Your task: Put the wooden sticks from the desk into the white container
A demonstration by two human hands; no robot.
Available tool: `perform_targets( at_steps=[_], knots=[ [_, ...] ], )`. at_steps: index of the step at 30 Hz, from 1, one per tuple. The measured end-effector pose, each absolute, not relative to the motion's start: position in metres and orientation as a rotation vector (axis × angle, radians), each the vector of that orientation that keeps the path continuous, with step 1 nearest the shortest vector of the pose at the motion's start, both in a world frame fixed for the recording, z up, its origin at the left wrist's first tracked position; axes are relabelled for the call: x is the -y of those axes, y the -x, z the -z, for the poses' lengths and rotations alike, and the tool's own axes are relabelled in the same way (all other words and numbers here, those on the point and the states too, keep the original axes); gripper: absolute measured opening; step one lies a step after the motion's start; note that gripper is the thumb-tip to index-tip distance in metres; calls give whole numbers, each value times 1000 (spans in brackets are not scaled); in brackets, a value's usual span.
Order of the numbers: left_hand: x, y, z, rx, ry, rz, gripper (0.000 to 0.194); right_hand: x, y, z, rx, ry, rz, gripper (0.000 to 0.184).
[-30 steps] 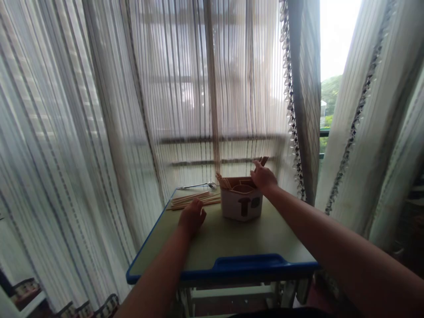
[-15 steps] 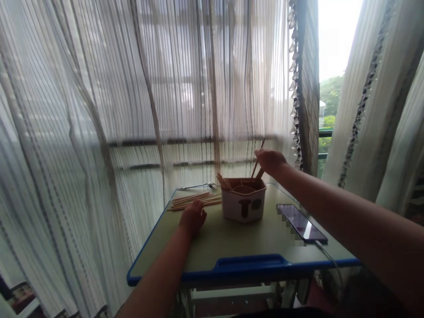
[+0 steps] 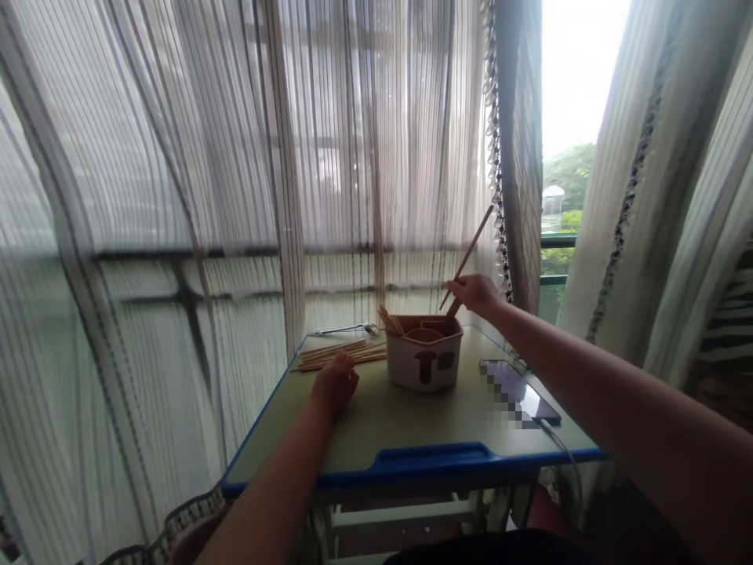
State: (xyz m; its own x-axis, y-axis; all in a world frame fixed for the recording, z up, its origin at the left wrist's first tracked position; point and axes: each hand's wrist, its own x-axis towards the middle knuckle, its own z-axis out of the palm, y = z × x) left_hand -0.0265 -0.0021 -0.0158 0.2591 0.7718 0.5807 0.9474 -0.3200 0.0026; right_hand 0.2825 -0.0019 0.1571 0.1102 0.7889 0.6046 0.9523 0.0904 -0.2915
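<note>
My right hand (image 3: 474,294) is closed around a wooden chopstick (image 3: 475,243), tilted up to the right above the back of a holder. This white holder (image 3: 405,369), with a brown rim and brown marks on its front, stands on the table. Light wooden sticks (image 3: 389,320) lean out at its left corner, and a flat brown piece (image 3: 452,308) sticks up below my right hand. On the table my left hand (image 3: 336,383) rests with loosely bent fingers, nothing visible in it. Just beyond it lies a pile of chopsticks (image 3: 329,355), partly hidden by the hand.
A metal spoon or ladle (image 3: 344,329) lies at the back left of the green table (image 3: 376,428), which has a blue edge. On the right are a phone (image 3: 523,392) and its white cable (image 3: 565,446). Sheer striped curtains (image 3: 329,157) hang close behind.
My right hand has drawn the chopstick up out of the holder, and its lower end now shows above the rim. My left hand stays by the pile. The view has shifted slightly.
</note>
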Motion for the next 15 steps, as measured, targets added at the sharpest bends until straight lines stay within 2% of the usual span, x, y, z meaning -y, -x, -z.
perform_targets(
  at_steps=[5, 15],
  knots=[
    [-1, 27, 18, 1532, 2170, 715, 12, -9, -281, -131, 1704, 1826, 341, 35],
    [1, 26, 15, 1541, 2197, 700, 14, -15, -268, -104, 1811, 2030, 279, 37]
  ],
)
